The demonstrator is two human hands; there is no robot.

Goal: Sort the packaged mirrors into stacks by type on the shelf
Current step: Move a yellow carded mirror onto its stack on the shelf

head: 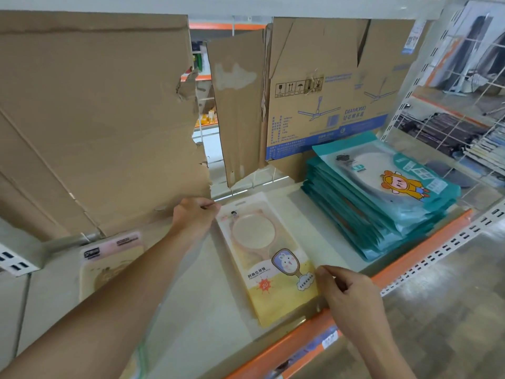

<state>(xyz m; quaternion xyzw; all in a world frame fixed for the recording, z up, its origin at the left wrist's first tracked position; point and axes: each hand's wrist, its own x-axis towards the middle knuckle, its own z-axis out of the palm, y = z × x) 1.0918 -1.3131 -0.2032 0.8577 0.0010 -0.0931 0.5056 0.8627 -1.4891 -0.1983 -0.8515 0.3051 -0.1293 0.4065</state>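
Note:
A yellow-and-white packaged hand mirror (269,258) with a rabbit picture lies flat on the white shelf (207,296), middle of the view. My left hand (192,218) pinches its top left corner. My right hand (349,294) pinches its lower right edge. To the right sits a tall stack of teal packaged mirrors (382,198), the top one showing a cartoon child in yellow. At the left, partly hidden by my left forearm, lies another pink-and-yellow package (109,258).
Torn cardboard sheets (95,119) and a ceiling-fan carton (333,86) stand along the back of the shelf. An orange rail (308,335) edges the shelf front. A wire rack (451,127) with goods is at the far right, floor below.

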